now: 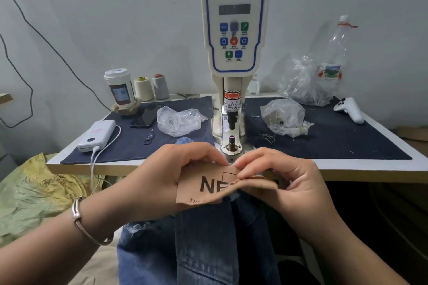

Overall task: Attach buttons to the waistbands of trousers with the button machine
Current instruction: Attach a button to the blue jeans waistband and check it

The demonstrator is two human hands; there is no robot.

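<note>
A white servo button machine (234, 30) stands at the middle of the table, its lower die (231, 140) bare just beyond my hands. Blue denim trousers (201, 243) hang from my hands down over my lap. A tan paper label (203, 186) printed with black letters lies over the waistband. My left hand (171, 173) grips the label and waistband from the left. My right hand (284, 176) pinches the label's right end between thumb and fingers. Two clear plastic bags (179, 120) (282, 115) of small parts lie either side of the machine.
A dark cloth (335, 136) covers the white table (393, 169). At the left are a power bank (98, 134) with cable, a phone (146, 115), a cup (119, 88) and thread cones (143, 85). At the right are a plastic bottle (335, 53) and a white controller (349, 109).
</note>
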